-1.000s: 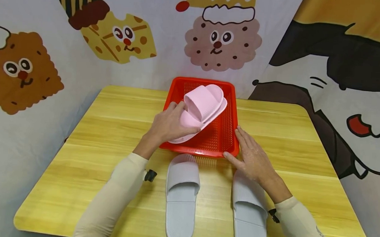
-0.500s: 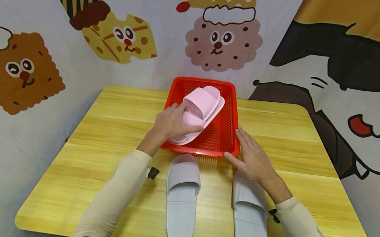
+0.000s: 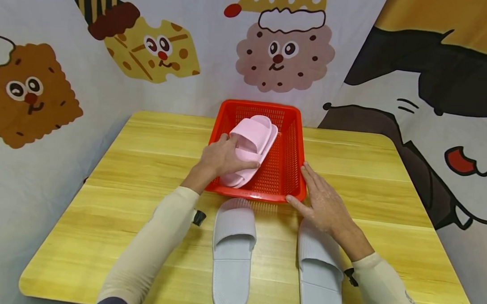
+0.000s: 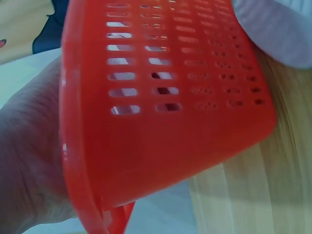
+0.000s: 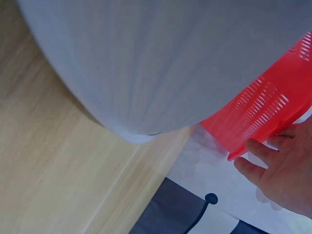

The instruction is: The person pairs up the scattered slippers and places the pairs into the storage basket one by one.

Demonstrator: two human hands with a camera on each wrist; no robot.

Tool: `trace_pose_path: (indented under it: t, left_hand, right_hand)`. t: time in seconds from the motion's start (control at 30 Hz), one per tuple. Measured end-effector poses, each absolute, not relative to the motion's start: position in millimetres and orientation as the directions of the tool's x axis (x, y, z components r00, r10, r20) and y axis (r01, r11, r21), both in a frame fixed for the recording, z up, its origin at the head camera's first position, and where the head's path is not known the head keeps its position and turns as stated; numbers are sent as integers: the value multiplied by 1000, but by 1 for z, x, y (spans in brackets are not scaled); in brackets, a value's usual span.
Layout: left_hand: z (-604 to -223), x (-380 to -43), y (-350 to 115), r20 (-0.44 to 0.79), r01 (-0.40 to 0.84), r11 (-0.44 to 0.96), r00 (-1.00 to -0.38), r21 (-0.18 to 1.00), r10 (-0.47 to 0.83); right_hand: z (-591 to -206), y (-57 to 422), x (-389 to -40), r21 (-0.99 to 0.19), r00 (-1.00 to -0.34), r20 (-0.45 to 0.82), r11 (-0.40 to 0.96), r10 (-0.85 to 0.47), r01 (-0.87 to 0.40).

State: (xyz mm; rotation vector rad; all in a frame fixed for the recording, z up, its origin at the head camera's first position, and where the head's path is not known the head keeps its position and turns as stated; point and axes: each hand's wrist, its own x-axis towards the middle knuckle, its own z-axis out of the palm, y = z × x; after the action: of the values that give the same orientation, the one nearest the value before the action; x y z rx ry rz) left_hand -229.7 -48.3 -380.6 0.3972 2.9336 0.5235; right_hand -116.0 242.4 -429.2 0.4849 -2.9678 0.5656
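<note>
A pair of pink slippers (image 3: 252, 133), stacked one on the other, lies slanted in the left half of a red plastic basket (image 3: 282, 197). My left hand (image 3: 223, 159) reaches over the basket's near left rim and grips the slippers around their heel end, thumb on the right side. In the left wrist view the basket's slotted wall (image 4: 146, 146) hides the fingers. My right hand (image 3: 326, 204) rests its straight fingers and thumb against the basket's near right corner. In the right wrist view its fingers (image 5: 263, 152) touch the basket's rim.
Two grey slippers lie on the wooden table (image 3: 104, 218) before the basket: the left grey slipper (image 3: 232, 277) just below it, the right grey slipper (image 3: 320, 280) partly under my right hand. A cartoon-printed cloth (image 3: 214, 57) hangs behind the table.
My left hand has moved slightly right, turning the pink slippers more lengthwise and lower into the basket. The right hand, basket and grey slippers stay put.
</note>
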Motion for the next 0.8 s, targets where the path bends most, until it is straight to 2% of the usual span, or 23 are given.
trace_pose_path:
  t: [0.3,0.5,0.8]
  left_hand:
    - [-391,-243,-47,-186,263,924,-929,278,320]
    - [-397,-248,-42,-296,221,948,-912,229,284]
    - [-399,-251,-37,-300,210,960,-918,184,258]
  right_hand:
    - [-428,242,-117,-349,-948,124,882,-292,-318]
    - [-428,240,-117,-348,-946,128,880,-298,-324]
    - [-428,240,-117,-356,-949,126,879,-290,-316]
